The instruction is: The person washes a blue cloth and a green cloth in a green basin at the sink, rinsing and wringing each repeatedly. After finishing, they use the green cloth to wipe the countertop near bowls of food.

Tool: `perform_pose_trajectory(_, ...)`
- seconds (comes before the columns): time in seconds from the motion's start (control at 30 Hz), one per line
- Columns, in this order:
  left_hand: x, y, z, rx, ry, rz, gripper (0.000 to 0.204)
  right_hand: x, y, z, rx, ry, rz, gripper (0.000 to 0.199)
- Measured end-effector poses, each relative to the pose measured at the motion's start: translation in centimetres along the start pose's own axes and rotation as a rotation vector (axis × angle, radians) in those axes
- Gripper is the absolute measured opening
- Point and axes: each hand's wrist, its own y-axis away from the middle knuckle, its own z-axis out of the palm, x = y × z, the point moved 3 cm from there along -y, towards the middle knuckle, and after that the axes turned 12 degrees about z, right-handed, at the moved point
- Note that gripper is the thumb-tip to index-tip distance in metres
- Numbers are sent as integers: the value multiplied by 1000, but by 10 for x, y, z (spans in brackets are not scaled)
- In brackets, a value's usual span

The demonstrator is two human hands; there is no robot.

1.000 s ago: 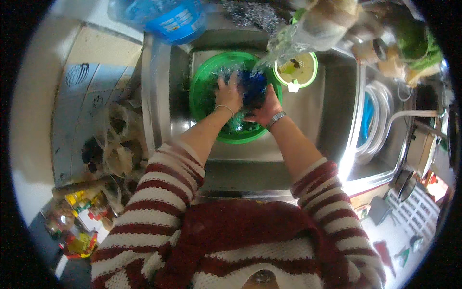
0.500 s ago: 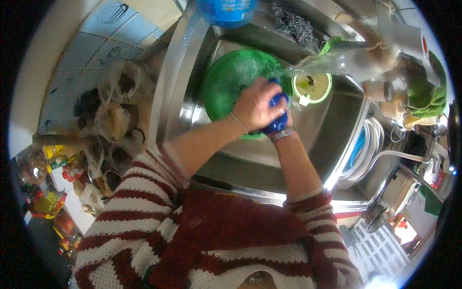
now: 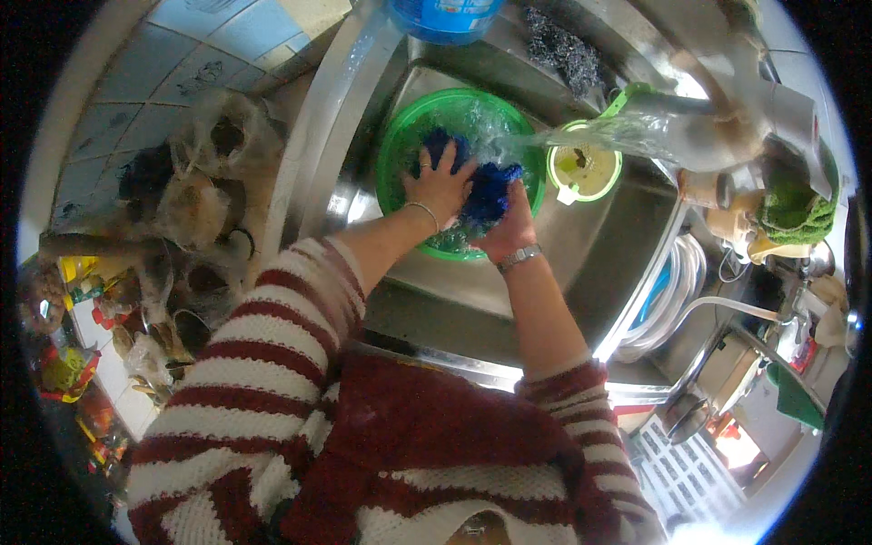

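A dark blue, shaggy wet cloth (image 3: 488,195) lies across a green plastic basin (image 3: 401,116) holding water, which stands in a steel sink (image 3: 481,313). My left hand (image 3: 438,193) rests on the cloth's left part with its fingers spread. Cupped at the cloth's right side, my right hand (image 3: 510,225) has its thumb up against it and the other fingers mostly hidden beneath. Water from a faucet (image 3: 772,123) on the right streams into the basin, splashing beside the cloth.
Right of the basin sits a small light-green strainer (image 3: 584,168) with bits inside. Dark scouring mesh (image 3: 563,50) and a blue tub (image 3: 445,18) are at the sink's far edge. A coiled clear hose (image 3: 668,304) lies to the right; plastic bags (image 3: 213,136) crowd the left.
My hands were squeezed together around the bunched cloth over the basin's right side. Now they are apart, the left one farther left with fingers spread, and the cloth is loosened and lower in the basin.
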Motion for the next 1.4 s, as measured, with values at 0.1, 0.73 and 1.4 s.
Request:
perform_pose_trajectory(0.1,-13,-18,0,215,-208,131,51,-2,-27,-12,-14,-35,75,74)
perform_pose_trajectory(0.73,-27,1,-21,321,517,198,50,-67,124,13,91,171,-392,31)
perform_pose_trajectory(1.4,-32,17,-2,525,274,-70,63,-102,292,155,985,1411,-1552,36)
